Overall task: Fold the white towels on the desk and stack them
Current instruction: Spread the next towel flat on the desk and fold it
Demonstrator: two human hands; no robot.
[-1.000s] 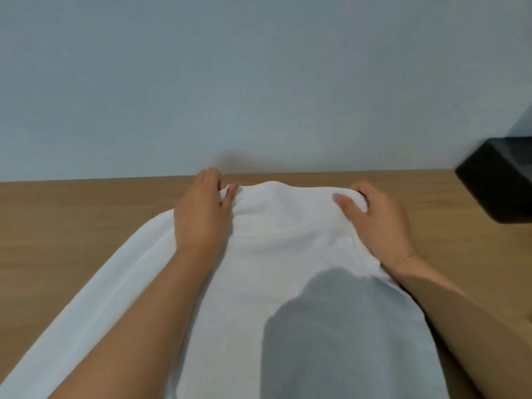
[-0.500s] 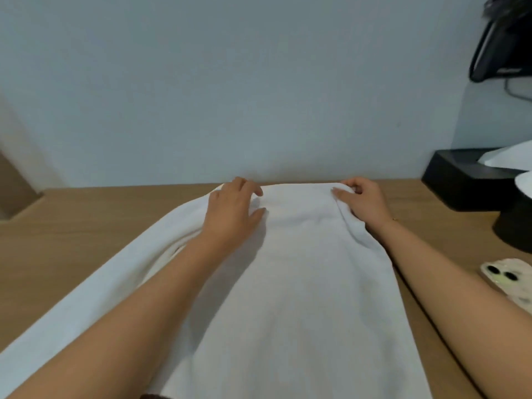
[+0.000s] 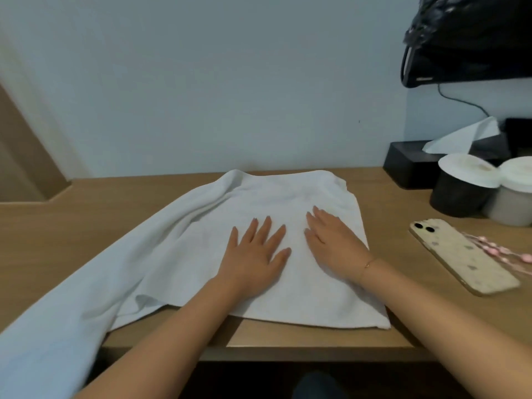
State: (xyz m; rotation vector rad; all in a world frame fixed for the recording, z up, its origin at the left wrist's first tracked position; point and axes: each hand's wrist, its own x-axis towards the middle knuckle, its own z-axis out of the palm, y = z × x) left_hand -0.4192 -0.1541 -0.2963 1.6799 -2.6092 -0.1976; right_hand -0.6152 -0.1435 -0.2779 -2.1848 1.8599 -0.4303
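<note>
While both palms are laid flat on it, the white towel (image 3: 288, 208) is spread on the wooden desk (image 3: 86, 220), folded over itself at centre; its left part trails off the desk's near-left edge; the folded part's near edge lies close to the desk's front edge. The left hand (image 3: 253, 260) is pressed on the towel's middle, fingers straight and splayed, nothing gripped; the right hand (image 3: 334, 240) is set just beside it, fingers straight and together, flat near the towel's right edge, nothing gripped. A phone (image 3: 463, 254) is seen face down right of the towel, apart from it; two lidded cups (image 3: 466, 185) and a black tissue box (image 3: 411, 165) are placed behind it.
</note>
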